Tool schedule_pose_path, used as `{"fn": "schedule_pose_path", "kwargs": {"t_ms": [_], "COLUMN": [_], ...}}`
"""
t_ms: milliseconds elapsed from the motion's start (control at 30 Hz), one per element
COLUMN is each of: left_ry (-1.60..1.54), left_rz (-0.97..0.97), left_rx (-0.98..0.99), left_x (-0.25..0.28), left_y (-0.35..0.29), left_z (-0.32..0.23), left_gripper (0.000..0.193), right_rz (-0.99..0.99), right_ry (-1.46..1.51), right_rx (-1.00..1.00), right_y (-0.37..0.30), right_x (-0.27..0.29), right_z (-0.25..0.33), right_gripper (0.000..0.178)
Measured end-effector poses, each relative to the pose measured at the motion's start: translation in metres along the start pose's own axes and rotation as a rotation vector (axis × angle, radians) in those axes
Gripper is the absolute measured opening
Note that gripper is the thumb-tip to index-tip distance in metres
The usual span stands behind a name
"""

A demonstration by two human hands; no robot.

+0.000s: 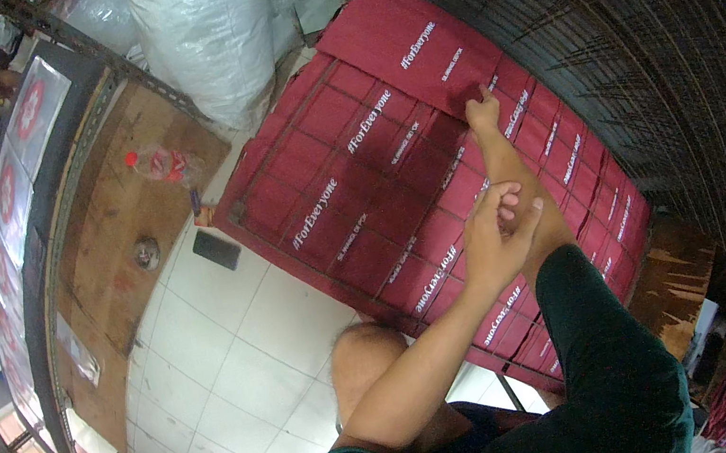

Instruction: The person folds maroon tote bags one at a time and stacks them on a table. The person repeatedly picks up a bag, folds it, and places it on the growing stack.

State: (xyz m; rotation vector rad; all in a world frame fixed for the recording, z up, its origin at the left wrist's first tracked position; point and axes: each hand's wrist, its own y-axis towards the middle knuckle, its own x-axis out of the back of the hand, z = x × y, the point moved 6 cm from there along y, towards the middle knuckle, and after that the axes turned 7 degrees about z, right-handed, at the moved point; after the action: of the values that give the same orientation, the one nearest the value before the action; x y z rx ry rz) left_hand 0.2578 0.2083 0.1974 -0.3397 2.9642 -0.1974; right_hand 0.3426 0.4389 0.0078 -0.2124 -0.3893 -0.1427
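Red cloth pieces point(284, 211) with white lettering lie across a wide surface, with thin dark wire lines crossing over most of them. A single red cloth point(378, 27) lies on top of the wires at the far end. My right hand point(483, 113) reaches out to its near right corner, the fingers closed at the edge. My left hand point(495, 238) is raised over the red pieces beside my right forearm. Its fingers are loosely curled, the thumb stands apart, and nothing shows in it.
Dark wire racks point(607, 22) stand upright along the right. On the left, a wooden board point(100, 261) bears a clear plastic bottle point(165, 163) and a small round container point(146, 253). A dark phone-like slab point(216, 250) is beside it. A large white sack point(207, 41) stands behind.
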Motion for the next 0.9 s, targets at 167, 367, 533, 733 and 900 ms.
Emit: {"fn": "schedule_pose_path", "kwargs": {"t_ms": [167, 367, 533, 733, 900], "left_ry": [0.008, 0.032, 0.066, 0.110, 0.037], "left_rz": [0.021, 0.097, 0.076, 0.133, 0.185], "left_rx": [0.000, 0.038, 0.038, 0.005, 0.124], "left_x": [0.000, 0.005, 0.015, 0.003, -0.010], "left_y": [0.001, 0.006, 0.010, 0.005, -0.011], "left_z": [0.000, 0.002, 0.002, 0.020, 0.024], "left_gripper": [0.034, 0.038, 0.038, 0.036, 0.036], "right_rz": [-0.107, -0.248, -0.058, -0.371, -0.969], "right_ry": [-0.166, -0.225, 0.088, -0.277, -0.572], "right_rx": [0.050, 0.162, 0.167, 0.121, 0.554], "right_y": [-0.003, -0.028, -0.124, -0.268, -0.419], "right_x": [0.009, 0.052, 0.145, 0.390, 0.594], "right_z": [0.009, 0.030, 0.012, 0.006, 0.099], "right_gripper": [0.061, 0.064, 0.054, 0.041, 0.028]}}
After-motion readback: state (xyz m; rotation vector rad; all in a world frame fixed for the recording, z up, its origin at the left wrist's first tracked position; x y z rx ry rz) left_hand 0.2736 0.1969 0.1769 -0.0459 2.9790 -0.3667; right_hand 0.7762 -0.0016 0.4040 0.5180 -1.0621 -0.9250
